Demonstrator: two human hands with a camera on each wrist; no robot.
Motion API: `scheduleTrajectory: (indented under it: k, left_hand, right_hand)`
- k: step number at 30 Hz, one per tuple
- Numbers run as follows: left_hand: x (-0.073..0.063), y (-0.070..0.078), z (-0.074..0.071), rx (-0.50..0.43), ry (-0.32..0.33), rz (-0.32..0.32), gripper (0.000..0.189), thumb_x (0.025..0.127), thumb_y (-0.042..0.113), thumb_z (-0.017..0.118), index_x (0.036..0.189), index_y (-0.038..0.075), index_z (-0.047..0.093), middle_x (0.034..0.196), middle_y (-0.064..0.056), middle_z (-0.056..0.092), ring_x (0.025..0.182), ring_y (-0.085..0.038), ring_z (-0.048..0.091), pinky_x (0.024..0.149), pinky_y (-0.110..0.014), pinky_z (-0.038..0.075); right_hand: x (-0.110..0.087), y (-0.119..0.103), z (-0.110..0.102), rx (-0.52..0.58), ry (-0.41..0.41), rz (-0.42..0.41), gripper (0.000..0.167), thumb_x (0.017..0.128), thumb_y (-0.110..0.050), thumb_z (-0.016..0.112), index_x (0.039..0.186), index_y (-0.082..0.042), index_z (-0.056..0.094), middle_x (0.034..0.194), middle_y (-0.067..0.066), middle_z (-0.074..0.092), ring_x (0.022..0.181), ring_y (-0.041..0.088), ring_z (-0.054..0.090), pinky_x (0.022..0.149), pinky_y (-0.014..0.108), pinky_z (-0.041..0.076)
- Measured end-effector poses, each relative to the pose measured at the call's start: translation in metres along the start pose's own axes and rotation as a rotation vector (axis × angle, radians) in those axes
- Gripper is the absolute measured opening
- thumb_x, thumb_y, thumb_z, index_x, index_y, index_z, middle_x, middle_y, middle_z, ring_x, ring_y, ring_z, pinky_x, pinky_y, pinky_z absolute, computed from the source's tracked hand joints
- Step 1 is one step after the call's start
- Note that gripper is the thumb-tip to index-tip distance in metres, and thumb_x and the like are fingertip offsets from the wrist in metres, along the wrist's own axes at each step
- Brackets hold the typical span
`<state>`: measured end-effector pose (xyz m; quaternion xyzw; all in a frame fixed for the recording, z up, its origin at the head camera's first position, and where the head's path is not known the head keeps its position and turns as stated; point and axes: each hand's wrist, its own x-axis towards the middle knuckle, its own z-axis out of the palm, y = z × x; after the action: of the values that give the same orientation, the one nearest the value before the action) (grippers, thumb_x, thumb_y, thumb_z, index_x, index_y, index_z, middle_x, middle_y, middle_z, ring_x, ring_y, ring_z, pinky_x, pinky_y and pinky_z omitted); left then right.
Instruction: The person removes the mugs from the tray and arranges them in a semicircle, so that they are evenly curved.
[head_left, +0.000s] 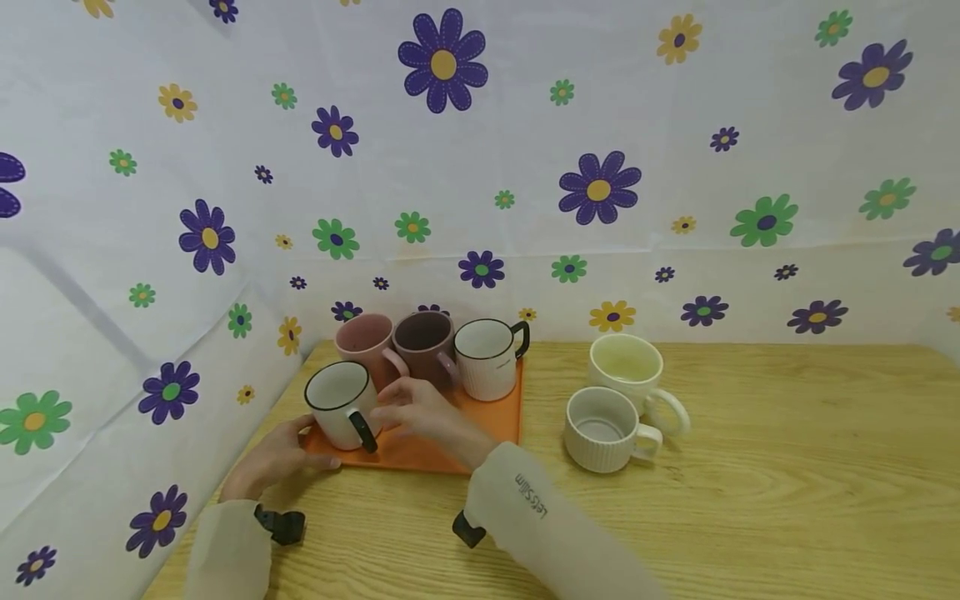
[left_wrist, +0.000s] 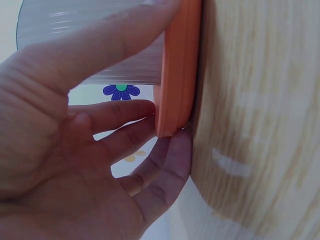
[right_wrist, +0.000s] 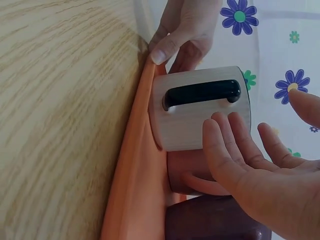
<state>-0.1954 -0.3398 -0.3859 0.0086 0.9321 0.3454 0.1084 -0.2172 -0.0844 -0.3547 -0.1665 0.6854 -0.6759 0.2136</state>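
My left hand point(head_left: 270, 460) grips the front left corner of an orange tray point(head_left: 408, 454). In the left wrist view its thumb lies along the rim, and fingertips point(left_wrist: 145, 108) touch the tray's corner. A white mug point(head_left: 339, 417) with a black rim and black handle stands upright on that corner. Beside this mug, my right hand point(head_left: 422, 414) has its fingers extended and loosely bent, holding nothing. The right wrist view shows those fingers point(right_wrist: 241, 140) in front of the mug; whether they touch it I cannot tell. Behind stand a pink mug point(head_left: 360, 333) and a dark mauve mug point(head_left: 420, 354).
A second white mug point(head_left: 483, 371) with a black handle stands at the tray's back right. To the right of the tray, a pale yellow mug point(head_left: 626, 383) and a low ribbed cup point(head_left: 600, 448) sit on the wooden table point(head_left: 787, 467). A flowered sheet point(head_left: 517, 108) hangs behind and left.
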Motion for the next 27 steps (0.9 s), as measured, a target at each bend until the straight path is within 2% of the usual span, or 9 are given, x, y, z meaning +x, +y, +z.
scheduleTrajectory:
  k: [8, 14, 20, 24, 27]
  left_hand:
    - [-0.001, 0.001, 0.000, -0.003, -0.004, 0.006, 0.094, 0.084, 0.025, 0.085, 0.146, -0.021, 0.030, 0.145, -0.041, 0.041, 0.133, -0.056, 0.040, 0.109, -0.066, 0.031]
    - [-0.001, 0.001, 0.000, -0.004, -0.003, -0.003, 0.097, 0.084, 0.027, 0.085, 0.148, -0.019, 0.030, 0.145, -0.041, 0.041, 0.133, -0.056, 0.040, 0.109, -0.067, 0.031]
    - [0.000, 0.000, -0.002, -0.004, -0.008, -0.008, 0.098, 0.083, 0.028, 0.086, 0.148, -0.019, 0.029, 0.146, -0.041, 0.040, 0.133, -0.057, 0.039, 0.108, -0.068, 0.032]
    - [0.002, -0.003, -0.001, -0.013, -0.014, -0.005, 0.099, 0.083, 0.028, 0.086, 0.147, -0.020, 0.029, 0.144, -0.041, 0.042, 0.132, -0.056, 0.041, 0.108, -0.067, 0.032]
    - [0.003, -0.004, 0.000, -0.019, -0.016, -0.009, 0.100, 0.082, 0.029, 0.086, 0.148, -0.020, 0.029, 0.143, -0.041, 0.043, 0.131, -0.055, 0.043, 0.108, -0.067, 0.033]
  right_hand:
    - [0.003, 0.004, 0.009, 0.017, -0.011, 0.026, 0.027, 0.096, -0.009, 0.069, 0.119, 0.004, 0.063, 0.103, 0.008, 0.066, 0.098, 0.029, 0.066, 0.095, 0.045, 0.055]
    - [0.004, 0.012, 0.018, 0.003, -0.019, 0.012, 0.027, 0.095, -0.010, 0.070, 0.119, 0.000, 0.063, 0.110, 0.005, 0.065, 0.095, 0.019, 0.063, 0.089, 0.041, 0.056]
    - [0.006, 0.016, 0.023, 0.004, -0.037, -0.003, 0.034, 0.095, -0.011, 0.071, 0.125, -0.003, 0.058, 0.116, 0.006, 0.066, 0.105, 0.015, 0.061, 0.090, 0.034, 0.053]
    - [0.006, 0.014, 0.028, 0.004, -0.022, -0.008, 0.035, 0.094, -0.009, 0.071, 0.124, -0.002, 0.055, 0.107, 0.006, 0.067, 0.096, 0.015, 0.062, 0.088, 0.032, 0.051]
    - [0.004, 0.012, 0.030, 0.018, 0.004, -0.017, 0.031, 0.093, -0.004, 0.071, 0.119, -0.001, 0.053, 0.089, 0.006, 0.065, 0.081, 0.016, 0.059, 0.077, 0.029, 0.050]
